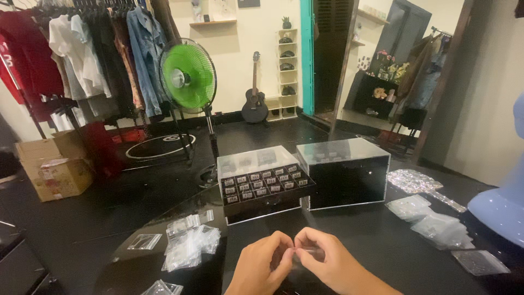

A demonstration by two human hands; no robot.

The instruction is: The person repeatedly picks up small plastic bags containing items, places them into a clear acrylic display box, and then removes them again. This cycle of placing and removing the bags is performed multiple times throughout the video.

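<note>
**Inspector A:** The left hand (261, 265) and right hand (327, 262) meet at the bottom centre of the frame, fingertips pinched together on a small clear plastic bag (305, 255). Both hands are closed narrowly on it; what the bag contains cannot be told.

**Inspector B:** Surface and edges?

**A:** A dark glossy table (349, 240). Its curved edge runs from the lower left up toward the centre, with open floor beyond it. A loose heap of clear bags (191, 243) lies just inside that edge, left of the hands.

**B:** Obstructions ahead?

**A:** An open drawer tray of small labelled compartments (265, 184) juts from a clear-topped case directly above the hands, near but apart. A second acrylic case (345, 172) stands just beside it to the right.

**B:** Right side?

**A:** More bags (442, 229) at centre right, and a pale blue rounded form (505, 202) at the right edge. A bare strip of table separates hands from cases.
</note>
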